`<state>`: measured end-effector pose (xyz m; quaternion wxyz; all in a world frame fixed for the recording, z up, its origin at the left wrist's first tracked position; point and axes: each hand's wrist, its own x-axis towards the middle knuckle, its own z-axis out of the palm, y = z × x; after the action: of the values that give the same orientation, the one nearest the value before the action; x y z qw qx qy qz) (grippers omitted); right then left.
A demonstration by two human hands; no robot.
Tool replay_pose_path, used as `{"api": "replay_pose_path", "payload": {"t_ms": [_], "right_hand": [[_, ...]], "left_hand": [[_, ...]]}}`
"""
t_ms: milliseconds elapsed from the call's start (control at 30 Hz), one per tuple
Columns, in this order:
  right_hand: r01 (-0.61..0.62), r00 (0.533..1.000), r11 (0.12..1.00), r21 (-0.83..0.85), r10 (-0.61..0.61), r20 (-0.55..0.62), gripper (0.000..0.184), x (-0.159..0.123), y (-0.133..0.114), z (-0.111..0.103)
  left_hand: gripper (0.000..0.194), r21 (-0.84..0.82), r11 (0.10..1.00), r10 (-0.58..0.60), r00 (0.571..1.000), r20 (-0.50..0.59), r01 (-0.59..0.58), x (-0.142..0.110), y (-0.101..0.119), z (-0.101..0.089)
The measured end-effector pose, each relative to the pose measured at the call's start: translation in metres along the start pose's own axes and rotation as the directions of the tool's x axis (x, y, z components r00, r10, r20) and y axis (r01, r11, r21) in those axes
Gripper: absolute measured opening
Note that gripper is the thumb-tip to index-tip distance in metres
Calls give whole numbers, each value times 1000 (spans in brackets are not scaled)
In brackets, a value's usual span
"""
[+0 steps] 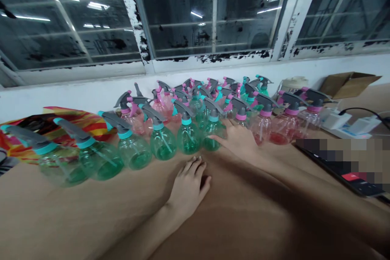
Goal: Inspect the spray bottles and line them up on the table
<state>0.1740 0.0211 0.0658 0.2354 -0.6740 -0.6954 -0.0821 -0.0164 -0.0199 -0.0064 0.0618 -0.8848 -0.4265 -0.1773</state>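
Note:
My right hand (240, 141) is at the right side of a clear green spray bottle (212, 132) with a turquoise collar and grey trigger head. Its thumb lies across the front of the bottle and its fingers reach round the right side. A little nearer, my left hand (187, 187) lies on the table, fingers stretched out and holding nothing. Beyond its fingertips stands another green spray bottle (189, 136). A spray bottle with a pink collar (240, 117) is partly hidden behind my right hand.
Several more green bottles (134, 152) line the left, with red-tinted bottles (284, 128) at the right and a crowd behind. A patterned bag (100, 128), a power strip (350, 128), a phone (338, 170) and a cardboard box (344, 85) lie around. A window (207, 12) rises behind.

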Motion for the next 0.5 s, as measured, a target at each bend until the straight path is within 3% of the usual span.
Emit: {"api": "replay_pose_path", "payload": {"t_ms": [133, 233, 333, 500], "right_hand": [[-30, 999, 998, 61, 31, -20, 47, -16, 23, -18], [-147, 984, 983, 110, 157, -88, 38, -22, 50, -28], [-217, 968, 968, 124, 230, -99, 45, -19, 69, -30], [-174, 984, 970, 172, 178, -11, 59, -3, 71, -19]], "left_hand": [[32, 10, 1000, 7, 1000, 1, -7, 0, -2, 0], [32, 15, 1000, 22, 1000, -8, -22, 0, -3, 1], [32, 19, 999, 31, 999, -16, -30, 1, -5, 1], [32, 25, 999, 38, 999, -25, -38, 1, -7, 1]]}}
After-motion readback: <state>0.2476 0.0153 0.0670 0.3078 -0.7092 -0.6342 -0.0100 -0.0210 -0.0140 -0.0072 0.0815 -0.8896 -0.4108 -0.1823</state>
